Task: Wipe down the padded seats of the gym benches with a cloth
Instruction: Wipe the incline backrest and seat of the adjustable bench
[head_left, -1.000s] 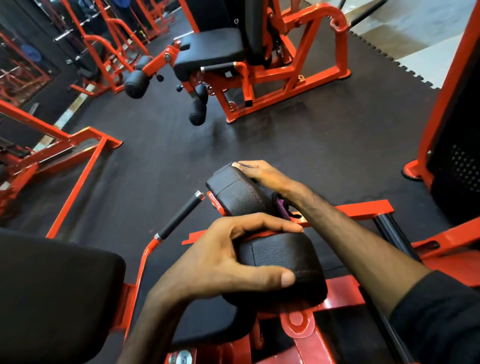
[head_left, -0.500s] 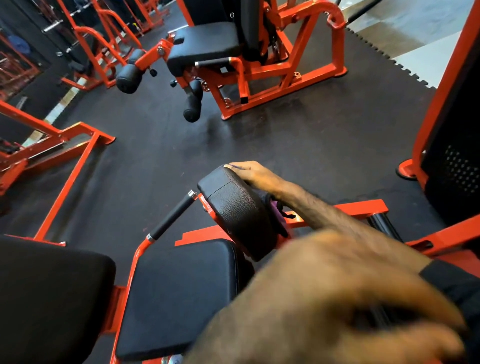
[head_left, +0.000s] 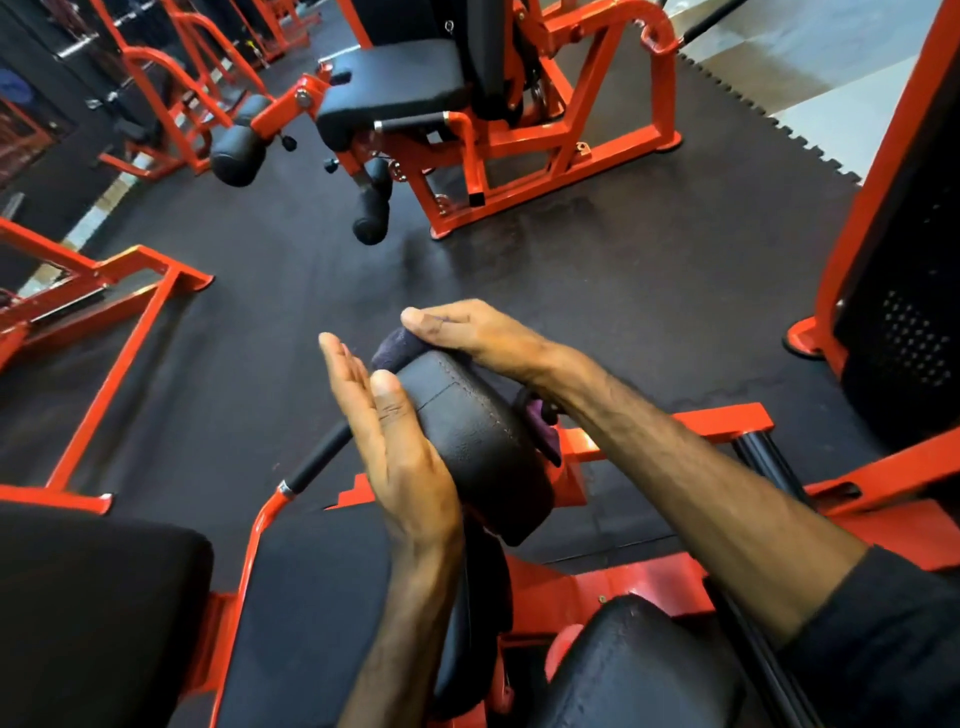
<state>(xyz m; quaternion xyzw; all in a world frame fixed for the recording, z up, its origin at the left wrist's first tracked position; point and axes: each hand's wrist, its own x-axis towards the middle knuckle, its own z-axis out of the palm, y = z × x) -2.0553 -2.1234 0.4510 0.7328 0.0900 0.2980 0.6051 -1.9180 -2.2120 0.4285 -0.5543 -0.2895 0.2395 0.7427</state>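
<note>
Below me lies black rubber floor matting (head_left: 597, 291), its jagged edge meeting pale tiles (head_left: 831, 78) at the far right, with red machine frames all around and a leg machine (head_left: 441, 104) with a black seat straight ahead. No containers show here. Nearer, a flat black seat (head_left: 322, 613) sits between a wide pad (head_left: 88, 613) at my left and a rounded pad (head_left: 639, 670) at lower right. My right hand (head_left: 467, 332) presses a purple cloth (head_left: 397, 345) onto the top of the tilted black pad (head_left: 467, 441), fingers curled over it; more cloth pokes out under my wrist. My left hand (head_left: 395, 431) lies flat against the pad's near side, fingers straight. Half a second ago that hand was a blur close to the camera; now it steadies the pad.
</note>
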